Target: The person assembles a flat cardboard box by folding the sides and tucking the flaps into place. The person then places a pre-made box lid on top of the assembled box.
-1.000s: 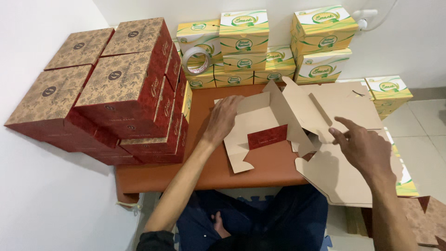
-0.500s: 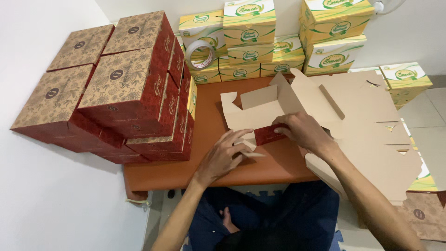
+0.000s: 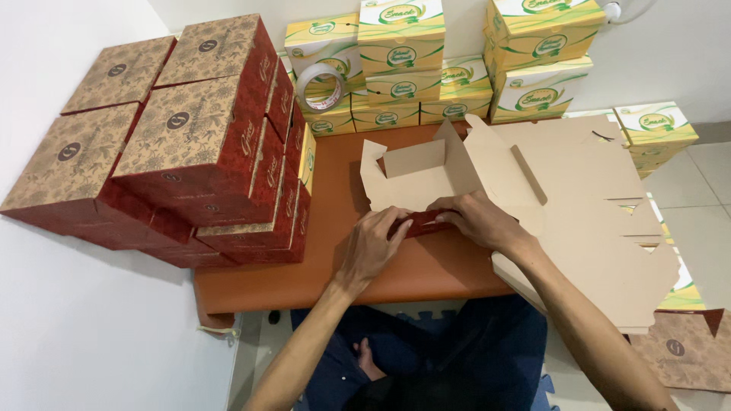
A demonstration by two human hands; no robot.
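Our left hand (image 3: pixel 375 245) and right hand (image 3: pixel 476 221) both sit on the near edge of the box blank (image 3: pixel 426 179), fingers curled onto its red flap (image 3: pixel 420 223); looks like a pinch grip on both sides, though the fingertips are partly hidden. The blank lies half-folded on the orange table (image 3: pixel 396 274), back walls raised, its lid panel overlapping a stack of flat blanks (image 3: pixel 586 221) on our right. Red boxes (image 3: pixel 183 144) are stacked on the left. Yellow-green boxes (image 3: pixel 403 61) line the wall, a tape roll (image 3: pixel 320 85) leaning against them.
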